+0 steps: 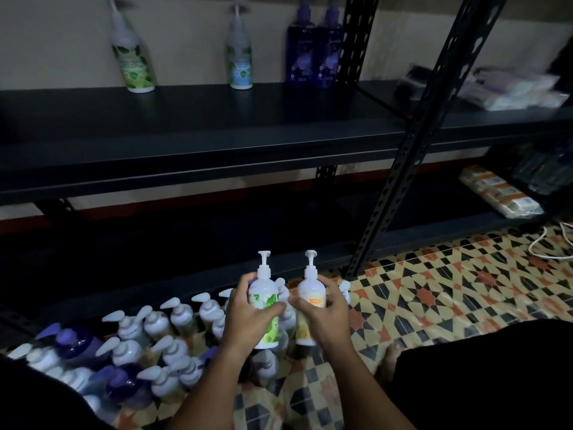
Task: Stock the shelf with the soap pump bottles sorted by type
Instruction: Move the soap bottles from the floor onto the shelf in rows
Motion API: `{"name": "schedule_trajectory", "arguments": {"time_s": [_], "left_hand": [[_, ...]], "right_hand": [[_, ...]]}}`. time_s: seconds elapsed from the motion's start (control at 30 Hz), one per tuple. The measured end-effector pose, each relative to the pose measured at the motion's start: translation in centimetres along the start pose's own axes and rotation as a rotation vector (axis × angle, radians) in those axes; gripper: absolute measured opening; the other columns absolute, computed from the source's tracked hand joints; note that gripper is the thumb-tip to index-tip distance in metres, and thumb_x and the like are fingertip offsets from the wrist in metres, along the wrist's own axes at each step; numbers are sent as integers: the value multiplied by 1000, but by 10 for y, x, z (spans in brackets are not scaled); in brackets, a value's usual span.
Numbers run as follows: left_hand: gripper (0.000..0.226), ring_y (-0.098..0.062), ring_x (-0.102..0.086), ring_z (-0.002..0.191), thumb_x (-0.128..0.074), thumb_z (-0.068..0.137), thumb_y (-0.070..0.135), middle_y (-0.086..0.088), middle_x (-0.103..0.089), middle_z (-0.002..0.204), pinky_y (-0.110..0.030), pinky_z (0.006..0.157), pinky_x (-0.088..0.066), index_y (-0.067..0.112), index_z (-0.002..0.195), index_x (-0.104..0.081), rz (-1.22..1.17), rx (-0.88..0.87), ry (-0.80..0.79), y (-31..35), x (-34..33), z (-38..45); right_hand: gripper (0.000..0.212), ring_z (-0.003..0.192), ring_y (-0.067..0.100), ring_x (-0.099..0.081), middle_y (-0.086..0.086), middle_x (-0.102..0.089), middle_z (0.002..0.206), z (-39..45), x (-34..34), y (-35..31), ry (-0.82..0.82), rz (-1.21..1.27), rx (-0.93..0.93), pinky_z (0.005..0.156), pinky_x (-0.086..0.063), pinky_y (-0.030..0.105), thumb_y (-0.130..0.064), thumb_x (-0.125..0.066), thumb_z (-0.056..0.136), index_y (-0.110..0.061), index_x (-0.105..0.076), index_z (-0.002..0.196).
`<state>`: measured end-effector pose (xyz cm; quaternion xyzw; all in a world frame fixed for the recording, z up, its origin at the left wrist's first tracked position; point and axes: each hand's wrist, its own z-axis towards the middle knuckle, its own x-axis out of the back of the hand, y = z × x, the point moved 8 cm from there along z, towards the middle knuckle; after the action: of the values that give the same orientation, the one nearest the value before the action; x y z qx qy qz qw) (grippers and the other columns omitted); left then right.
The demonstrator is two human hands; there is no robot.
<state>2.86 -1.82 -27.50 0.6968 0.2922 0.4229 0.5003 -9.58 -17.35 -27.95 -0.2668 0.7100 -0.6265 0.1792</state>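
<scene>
from the head view, the stocking has barely begun. up on the dark shelf stand only four bottles against the wall: a green-label bottle at the left, a blue-label bottle well apart from it, and two purple bottles touching each other beside the upright post — each type seems to have its own spot.

down on the patterned floor a big crowd of pump bottles waits, white pumps and a few purple ones mixed together, so most of the work is left.

the left hand is wrapped round a green-leaf bottle, the right hand is wrapped round a yellow-orange bottle; both are upright, side by side, raised just above the crowd. i'd guess the green one joins its twin at the left, while the yellow type has no place on the shelf yet.
</scene>
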Motion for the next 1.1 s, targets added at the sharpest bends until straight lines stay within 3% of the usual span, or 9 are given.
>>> {"name": "schedule_trajectory", "arguments": {"time_s": [0.13, 0.27, 0.37, 0.53, 0.7, 0.8, 0.9, 1.03, 1.1], "left_hand": [[55, 0, -68, 86, -96, 72, 26, 10, -69, 103, -17, 68, -55, 37, 114, -62, -96, -2, 43, 1, 5, -3], [49, 5, -69, 92, -91, 78, 23, 11, -71, 108, -17, 67, -56, 30, 119, -65, -136, -10, -4, 1, 3, -3], [41, 2, -73, 93, -79, 91, 21, 5, -75, 115, -22, 71, -59, 27, 128, -62, -204, 10, -79, 0, -5, -5], [40, -11, -76, 90, -55, 107, 28, 6, -72, 116, -22, 69, -57, 38, 143, -42, -275, 63, -162, -3, -14, -8], [39, -28, -76, 85, -49, 109, 19, -4, -75, 107, -43, 69, -61, 46, 136, -49, -375, 114, -142, -7, -14, -11], [36, -22, -76, 87, -54, 107, 19, -3, -74, 110, -37, 68, -61, 41, 135, -51, -384, 52, -125, 5, -10, -14], [39, -4, -73, 86, -68, 99, 25, 6, -75, 104, -17, 67, -55, 36, 133, -52, -352, -14, -79, 18, -4, -13], [61, -9, -74, 97, -78, 82, 44, 11, -76, 106, -32, 86, -59, 38, 136, -51, -311, -69, -56, 31, 7, -7], [59, -11, -74, 97, -79, 83, 42, 11, -76, 105, -37, 88, -60, 39, 136, -52, -300, -107, -50, 42, 14, -3]], "right_hand": [[62, 89, 31, -72, 12, -72, 99, 1, 9, 7, 73, 71, -33, 73, -62, 52, -43, -99, 58, -44, -63, 108], [43, 91, 30, -75, 12, -76, 102, 0, 2, 9, -31, 143, -89, 76, -63, 47, -38, -89, 77, -39, -60, 109], [37, 91, 25, -76, 7, -77, 103, -1, -4, 8, -78, 177, -116, 77, -63, 42, -34, -78, 88, -29, -59, 120], [32, 96, 37, -74, 17, -75, 107, -5, -10, 8, -134, 285, -201, 87, -59, 58, -38, -64, 99, -18, -62, 123], [33, 91, 20, -75, 4, -76, 102, -7, -16, -1, -199, 310, -217, 75, -61, 41, -41, -46, 106, -19, -63, 123], [55, 109, 34, -71, 13, -72, 122, -9, -19, 0, -191, 320, -247, 82, -62, 49, -58, -58, 97, -16, -61, 132], [55, 103, 44, -71, 22, -73, 111, -10, -21, -7, -241, 289, -169, 86, -58, 57, -51, -76, 87, -9, -65, 121], [44, 87, 39, -73, 23, -74, 95, -6, -24, -19, -264, 204, -96, 78, -62, 51, -13, -93, 70, -2, -69, 105], [42, 78, 31, -70, 18, -74, 87, -2, -25, -36, -252, 170, -47, 71, -59, 45, -14, -91, 66, -5, -69, 100]]}}
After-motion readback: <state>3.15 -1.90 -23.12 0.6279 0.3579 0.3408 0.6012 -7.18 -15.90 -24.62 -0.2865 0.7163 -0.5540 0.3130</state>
